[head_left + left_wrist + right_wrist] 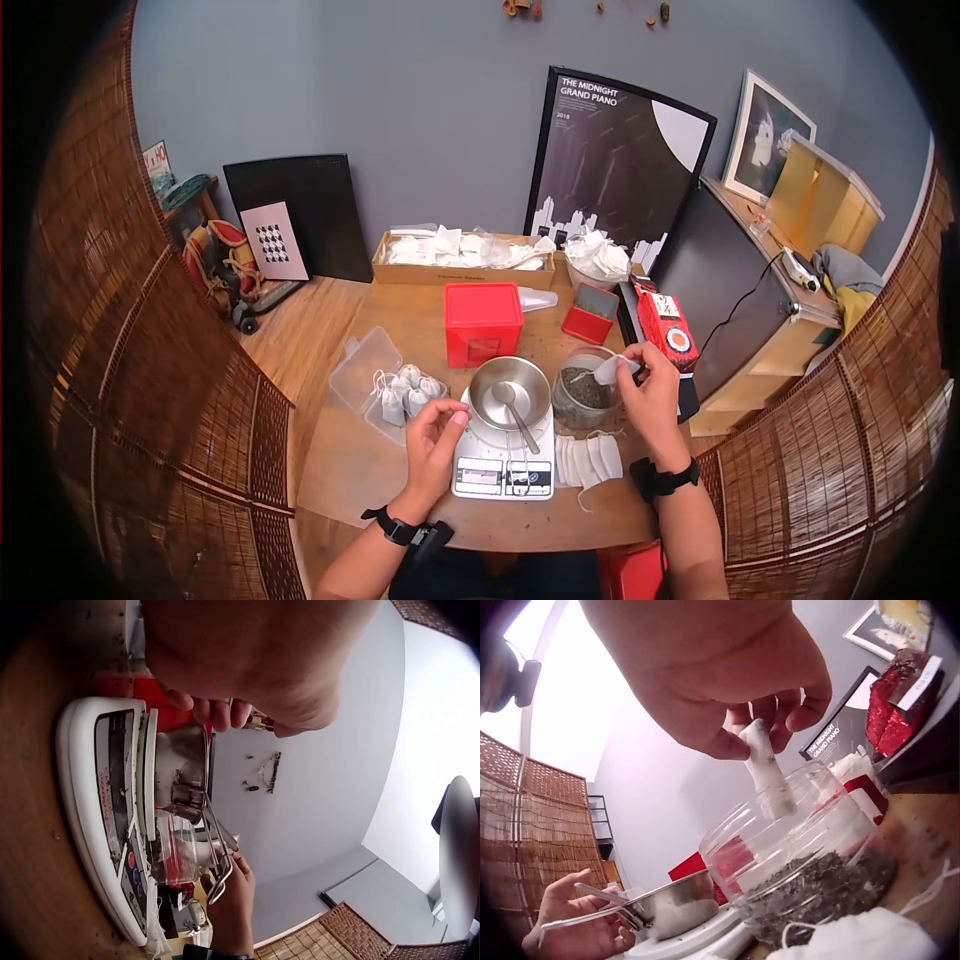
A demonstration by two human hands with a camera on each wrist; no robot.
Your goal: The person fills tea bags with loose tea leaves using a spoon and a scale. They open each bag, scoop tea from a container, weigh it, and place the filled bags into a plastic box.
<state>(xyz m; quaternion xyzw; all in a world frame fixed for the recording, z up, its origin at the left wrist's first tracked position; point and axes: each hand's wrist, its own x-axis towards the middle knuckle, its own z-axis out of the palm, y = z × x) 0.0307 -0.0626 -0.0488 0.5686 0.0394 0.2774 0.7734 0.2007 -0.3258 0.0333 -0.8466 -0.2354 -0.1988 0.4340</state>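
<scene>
Right now, a small white tube (769, 776) is at the mouth of the clear jar (810, 877), in the right half of the wooden table (350, 480). Its long axis is steep and slightly tilted, the upper end among the fingers, the lower one pointing down toward dark dried leaves (817, 881); whether it is cloth or something stiffer I cannot tell. The right hand (650, 398) pinches it narrowly between thumb and fingers, which hide part of its top. The jar wall stands around the leaves.

Left of the jar, toward the near edge, a white digital kitchen scale (503, 478) bears a stainless-steel pan (490, 412), its wire handle toward that edge. A spoon (510, 402) leans inside, handle over the rim. The left hand (430, 455) is beside the pan, fingers loosely bent, thumb and forefinger close together; whether it touches the rim I cannot tell.

White drawstring pouches (588, 460) lie between jar and near edge. Near the left edge, an open clear plastic box (365, 375) holds filled pouches (408, 395). A red lidded box (484, 322) stands beyond the pan, an open red tin (590, 315) beyond the jar. A cardboard box of white pouches (460, 275) lines the far edge; a red packet (668, 325) is by the right edge.
</scene>
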